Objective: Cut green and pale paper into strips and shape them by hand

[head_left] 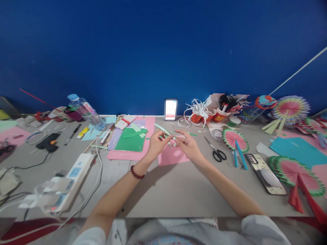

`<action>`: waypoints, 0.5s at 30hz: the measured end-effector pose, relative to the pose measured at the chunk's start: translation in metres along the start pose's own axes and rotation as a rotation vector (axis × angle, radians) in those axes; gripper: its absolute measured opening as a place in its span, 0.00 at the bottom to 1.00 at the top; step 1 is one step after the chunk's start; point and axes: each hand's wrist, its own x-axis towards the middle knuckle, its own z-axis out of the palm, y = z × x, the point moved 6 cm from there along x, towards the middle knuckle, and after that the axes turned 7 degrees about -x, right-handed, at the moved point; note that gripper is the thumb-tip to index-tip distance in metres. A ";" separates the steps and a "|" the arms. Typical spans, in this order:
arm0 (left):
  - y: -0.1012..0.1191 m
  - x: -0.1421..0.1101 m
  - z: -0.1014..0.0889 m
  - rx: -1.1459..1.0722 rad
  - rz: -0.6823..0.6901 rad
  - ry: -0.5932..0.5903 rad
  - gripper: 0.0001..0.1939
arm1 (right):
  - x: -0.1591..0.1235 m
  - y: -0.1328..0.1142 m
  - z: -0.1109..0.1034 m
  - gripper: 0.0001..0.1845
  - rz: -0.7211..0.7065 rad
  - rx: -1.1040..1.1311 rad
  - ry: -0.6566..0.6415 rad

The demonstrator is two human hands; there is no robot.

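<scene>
My left hand (pixel 157 142) and my right hand (pixel 187 144) meet above the middle of the desk, fingertips nearly touching. Between them runs a narrow pale green paper strip (pixel 163 129), pinched by both hands, its free end pointing up and left. Beneath them lies a pink paper sheet (pixel 170 157) with small paper scraps on it. Left of my hands, green paper (pixel 131 143) in a clear sleeve rests on more pink paper. A pair of black-handled scissors (pixel 216 152) lies to the right of my right hand.
A lit phone (pixel 170 109) stands against the blue wall. At left are a tilted plastic bottle (pixel 88 110) and a power strip (pixel 75 180) with cables. Folded paper fans (pixel 235 139), a phone with a mouse on it (pixel 267 175) and cups of supplies (pixel 221 115) occupy the right.
</scene>
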 end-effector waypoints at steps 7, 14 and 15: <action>-0.013 0.002 -0.002 -0.218 -0.224 0.028 0.12 | 0.003 -0.003 -0.005 0.24 -0.025 -0.080 0.016; -0.022 0.023 -0.029 -0.395 -0.309 0.038 0.23 | 0.006 -0.010 -0.014 0.19 -0.067 -0.186 0.013; -0.024 0.026 -0.033 -0.397 -0.324 0.040 0.22 | 0.006 -0.010 -0.016 0.19 -0.065 -0.189 0.016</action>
